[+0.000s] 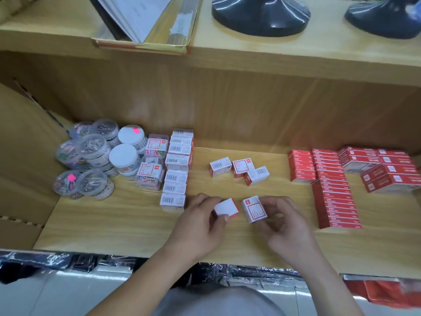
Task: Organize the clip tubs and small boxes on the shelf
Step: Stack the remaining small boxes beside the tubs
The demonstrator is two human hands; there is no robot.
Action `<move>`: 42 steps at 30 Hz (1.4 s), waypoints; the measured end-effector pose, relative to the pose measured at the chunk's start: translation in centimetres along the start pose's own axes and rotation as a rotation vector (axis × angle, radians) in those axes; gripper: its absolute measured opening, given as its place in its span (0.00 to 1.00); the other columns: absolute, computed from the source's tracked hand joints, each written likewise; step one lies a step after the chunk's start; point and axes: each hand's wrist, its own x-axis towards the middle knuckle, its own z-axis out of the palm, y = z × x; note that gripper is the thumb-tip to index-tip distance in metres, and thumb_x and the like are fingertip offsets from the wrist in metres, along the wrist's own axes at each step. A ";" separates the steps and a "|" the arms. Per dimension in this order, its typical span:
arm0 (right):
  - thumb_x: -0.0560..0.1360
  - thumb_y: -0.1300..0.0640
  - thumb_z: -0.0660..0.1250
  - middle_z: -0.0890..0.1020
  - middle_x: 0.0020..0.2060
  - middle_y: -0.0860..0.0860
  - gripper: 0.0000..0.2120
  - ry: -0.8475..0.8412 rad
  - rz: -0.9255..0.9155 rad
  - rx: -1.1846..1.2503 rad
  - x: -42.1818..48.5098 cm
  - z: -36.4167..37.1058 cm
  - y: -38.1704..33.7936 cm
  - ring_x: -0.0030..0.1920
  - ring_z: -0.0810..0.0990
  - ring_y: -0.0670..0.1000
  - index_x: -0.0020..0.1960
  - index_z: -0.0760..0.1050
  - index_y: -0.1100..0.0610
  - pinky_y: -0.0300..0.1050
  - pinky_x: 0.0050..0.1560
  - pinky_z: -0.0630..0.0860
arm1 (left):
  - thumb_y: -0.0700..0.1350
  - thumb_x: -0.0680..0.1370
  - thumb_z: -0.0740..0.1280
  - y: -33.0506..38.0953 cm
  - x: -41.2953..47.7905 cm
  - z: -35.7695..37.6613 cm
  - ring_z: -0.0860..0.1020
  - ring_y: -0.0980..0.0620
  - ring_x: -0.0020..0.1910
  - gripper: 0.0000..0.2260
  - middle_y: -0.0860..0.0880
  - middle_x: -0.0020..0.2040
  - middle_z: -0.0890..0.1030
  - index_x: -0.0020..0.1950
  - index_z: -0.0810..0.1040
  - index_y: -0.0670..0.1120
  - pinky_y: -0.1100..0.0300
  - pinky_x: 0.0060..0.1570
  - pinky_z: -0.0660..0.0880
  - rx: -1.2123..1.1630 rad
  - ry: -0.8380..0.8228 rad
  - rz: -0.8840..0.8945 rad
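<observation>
Pinching one apiece over the shelf: left hand a blank-faced box, right hand a labelled box, both angled inward.

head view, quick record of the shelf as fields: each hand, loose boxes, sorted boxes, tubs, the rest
left: the left hand pinches a blank-faced box
right: the right hand holds a labelled box
loose: three small boxes in a loose group mid-shelf, behind the hands
sorted: a row of barcode boxes runs front to back, left of the hands
tubs: clip tubs clustered at the far left, some stacked
right side: red boxes in stacks
surface: wooden shelf
</observation>
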 end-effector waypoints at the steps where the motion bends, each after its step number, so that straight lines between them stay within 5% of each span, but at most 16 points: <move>1: 0.68 0.66 0.78 0.79 0.49 0.45 0.24 0.006 0.030 -0.009 -0.1 0.2 0.1 0.48 0.81 0.46 0.57 0.79 0.44 0.39 0.49 0.78 | 0.54 0.74 0.69 -0.1 -0.2 0.1 0.78 0.58 0.41 0.17 0.58 0.49 0.74 0.61 0.81 0.52 0.55 0.46 0.79 -0.031 0.001 -0.008; 4: 0.68 0.56 0.80 0.77 0.46 0.47 0.21 -0.003 0.092 -0.069 -0.1 0.7 -0.1 0.47 0.78 0.40 0.59 0.82 0.47 0.26 0.46 0.71 | 0.51 0.72 0.74 -0.7 -0.4 0.4 0.79 0.58 0.36 0.16 0.57 0.48 0.73 0.58 0.81 0.53 0.57 0.41 0.79 -0.122 0.031 -0.036; 9: 0.68 0.48 0.79 0.75 0.43 0.44 0.15 0.031 0.137 -0.155 0.0 1.1 0.0 0.41 0.78 0.44 0.54 0.84 0.45 0.43 0.47 0.79 | 0.45 0.70 0.77 -0.8 -0.6 0.5 0.78 0.56 0.35 0.16 0.58 0.48 0.75 0.54 0.80 0.56 0.62 0.40 0.75 -0.237 0.044 -0.072; 12: 0.68 0.51 0.79 0.76 0.42 0.45 0.15 0.037 0.142 -0.140 -0.1 1.0 0.4 0.39 0.78 0.46 0.54 0.84 0.45 0.45 0.47 0.79 | 0.37 0.71 0.73 -0.6 -1.2 0.2 0.76 0.59 0.36 0.21 0.59 0.45 0.76 0.56 0.75 0.60 0.66 0.39 0.71 -0.197 0.020 -0.052; 15: 0.69 0.53 0.80 0.76 0.43 0.47 0.15 0.029 0.135 -0.102 -0.2 0.9 0.5 0.39 0.78 0.46 0.54 0.84 0.45 0.38 0.46 0.77 | 0.35 0.69 0.73 -0.4 -1.6 -0.4 0.79 0.60 0.45 0.21 0.58 0.53 0.76 0.57 0.77 0.55 0.69 0.44 0.71 -0.177 0.034 0.035; 20: 0.69 0.54 0.80 0.77 0.42 0.50 0.14 0.011 0.162 -0.087 0.1 0.7 0.4 0.40 0.77 0.44 0.53 0.84 0.45 0.28 0.42 0.71 | 0.50 0.68 0.79 -0.3 -3.1 -0.2 0.76 0.58 0.63 0.13 0.56 0.63 0.74 0.48 0.79 0.51 0.69 0.54 0.72 -0.216 0.056 0.080; 26: 0.68 0.54 0.80 0.77 0.42 0.50 0.14 0.003 0.174 -0.046 0.1 0.7 0.0 0.40 0.76 0.44 0.51 0.84 0.42 0.28 0.42 0.71 | 0.56 0.68 0.78 -0.9 -3.0 -0.1 0.77 0.59 0.59 0.27 0.58 0.67 0.72 0.64 0.79 0.48 0.73 0.51 0.70 -0.243 0.022 0.020; 30: 0.66 0.50 0.82 0.76 0.44 0.48 0.17 -0.011 0.198 -0.029 -0.2 0.5 0.5 0.43 0.76 0.47 0.53 0.84 0.42 0.35 0.45 0.74 | 0.60 0.66 0.79 -1.3 -2.7 -0.1 0.75 0.62 0.63 0.30 0.58 0.69 0.71 0.63 0.82 0.47 0.75 0.51 0.69 -0.214 -0.035 0.022; 35: 0.65 0.55 0.82 0.77 0.42 0.48 0.17 0.054 0.136 -0.111 -0.4 1.1 0.7 0.41 0.78 0.47 0.52 0.85 0.46 0.35 0.43 0.76 | 0.58 0.66 0.79 -1.0 -2.7 0.0 0.77 0.59 0.60 0.18 0.60 0.63 0.76 0.53 0.85 0.55 0.73 0.50 0.71 -0.225 -0.022 -0.002; 38: 0.68 0.60 0.80 0.83 0.40 0.47 0.18 0.040 0.162 0.017 -0.1 0.8 0.1 0.39 0.80 0.47 0.53 0.83 0.43 0.39 0.45 0.78 | 0.51 0.68 0.79 -0.5 -2.8 -0.5 0.78 0.60 0.49 0.16 0.59 0.51 0.80 0.51 0.78 0.57 0.70 0.46 0.72 -0.187 -0.017 -0.044; 42: 0.72 0.68 0.74 0.85 0.43 0.46 0.23 -0.012 0.117 0.114 1.2 0.6 -1.8 0.41 0.81 0.48 0.60 0.79 0.47 0.35 0.45 0.78 | 0.50 0.70 0.77 0.2 -3.1 -1.5 0.80 0.61 0.49 0.20 0.60 0.50 0.81 0.59 0.75 0.60 0.56 0.53 0.79 -0.222 -0.070 -0.116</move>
